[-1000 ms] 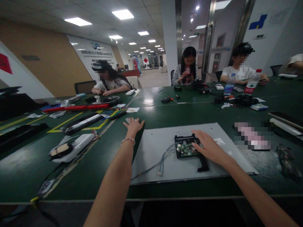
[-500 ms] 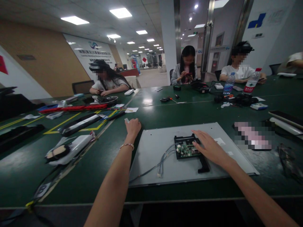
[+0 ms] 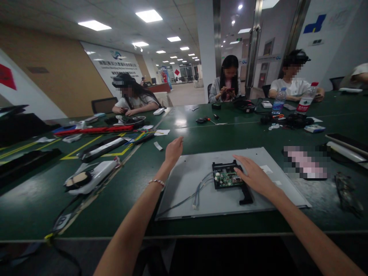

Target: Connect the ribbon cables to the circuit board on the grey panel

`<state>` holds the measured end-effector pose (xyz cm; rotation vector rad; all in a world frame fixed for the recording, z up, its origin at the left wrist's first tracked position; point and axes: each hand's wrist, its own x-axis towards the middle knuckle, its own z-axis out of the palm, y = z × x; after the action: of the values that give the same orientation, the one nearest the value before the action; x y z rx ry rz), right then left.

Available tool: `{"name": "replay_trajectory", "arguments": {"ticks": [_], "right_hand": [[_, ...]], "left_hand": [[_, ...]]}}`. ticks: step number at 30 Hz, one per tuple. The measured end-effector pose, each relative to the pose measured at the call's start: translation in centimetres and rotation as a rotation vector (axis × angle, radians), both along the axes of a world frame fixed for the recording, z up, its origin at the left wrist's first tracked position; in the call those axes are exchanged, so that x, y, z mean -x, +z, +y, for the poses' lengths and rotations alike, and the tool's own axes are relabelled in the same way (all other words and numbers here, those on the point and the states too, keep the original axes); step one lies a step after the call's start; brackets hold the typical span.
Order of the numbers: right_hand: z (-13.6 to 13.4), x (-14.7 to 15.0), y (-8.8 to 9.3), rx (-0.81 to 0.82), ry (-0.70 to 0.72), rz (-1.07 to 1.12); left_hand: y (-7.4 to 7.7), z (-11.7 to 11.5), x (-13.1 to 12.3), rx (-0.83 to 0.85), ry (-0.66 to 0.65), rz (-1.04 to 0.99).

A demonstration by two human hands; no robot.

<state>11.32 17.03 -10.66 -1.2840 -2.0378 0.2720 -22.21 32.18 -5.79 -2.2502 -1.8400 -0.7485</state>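
A flat grey metal panel (image 3: 186, 184) lies on the green table (image 3: 201, 138) in front of me. A green circuit board (image 3: 227, 178) in a black bracket sits on it, with grey-blue wires (image 3: 198, 191) trailing to the left. My right hand (image 3: 254, 177) lies flat and open on the board's right side. My left hand (image 3: 173, 150) hovers over the panel's far left corner, fingers together and extended, holding nothing. A small white slip (image 3: 158, 145) lies on the table just left of that hand.
Three people sit at the far side of the table. Water bottles (image 3: 307, 98), black gear (image 3: 296, 121) and a screwdriver (image 3: 205, 120) lie beyond the panel. To the left are a white wrapped device (image 3: 92, 174), black strips, red bars (image 3: 94, 130) and yellow floor-tape lines.
My left hand left the white slip on the table, lifted and moved right over the panel's corner. My right hand stayed on the circuit board.
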Motion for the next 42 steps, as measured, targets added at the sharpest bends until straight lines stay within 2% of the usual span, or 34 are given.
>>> {"name": "replay_trajectory", "arguments": {"ticks": [2, 4, 7, 10, 13, 19, 23, 28, 32, 35, 39, 42], "right_hand": [[0.2, 0.0, -0.2, -0.041, 0.004, 0.047], [0.3, 0.1, -0.3, -0.073, 0.016, 0.103], [0.3, 0.4, -0.1, -0.130, 0.051, 0.189], [0.0, 0.8, 0.1, -0.210, 0.099, 0.240], [-0.4, 1.0, 0.4, -0.262, 0.132, 0.266], [-0.8, 0.9, 0.9, -0.340, 0.087, 0.271], [-0.8, 0.9, 1.0, -0.379, 0.126, 0.265], [-0.9, 1.0, 1.3, -0.363, 0.152, 0.264], [-0.7, 0.9, 1.1, -0.351, 0.119, 0.271], [-0.2, 0.2, 0.7, -0.367, 0.011, 0.244], [0.9, -0.7, 0.4, -0.342, -0.108, 0.150], [1.7, -0.7, 0.8, -0.277, -0.113, 0.025]], "left_hand": [[0.4, -1.9, -2.7, -0.088, -0.188, -0.068], [0.5, -4.8, -5.8, -0.180, -0.371, -0.123], [0.5, -10.0, -10.2, -0.233, -0.602, 0.000], [0.3, -14.2, -13.1, -0.281, -0.745, 0.215], [0.0, -16.0, -14.4, -0.326, -0.776, 0.295], [-1.1, -15.1, -14.4, -0.304, -0.712, 0.155], [-2.0, -14.5, -14.2, -0.292, -0.681, 0.034], [-1.9, -14.4, -14.1, -0.235, -0.638, -0.052], [-1.4, -14.2, -13.9, -0.071, -0.569, -0.099], [-1.1, -13.4, -12.8, 0.126, -0.547, -0.151], [-1.0, -12.2, -10.4, 0.482, -0.625, -0.152], [-0.8, -11.6, -9.2, 0.631, -0.717, -0.158]]}}
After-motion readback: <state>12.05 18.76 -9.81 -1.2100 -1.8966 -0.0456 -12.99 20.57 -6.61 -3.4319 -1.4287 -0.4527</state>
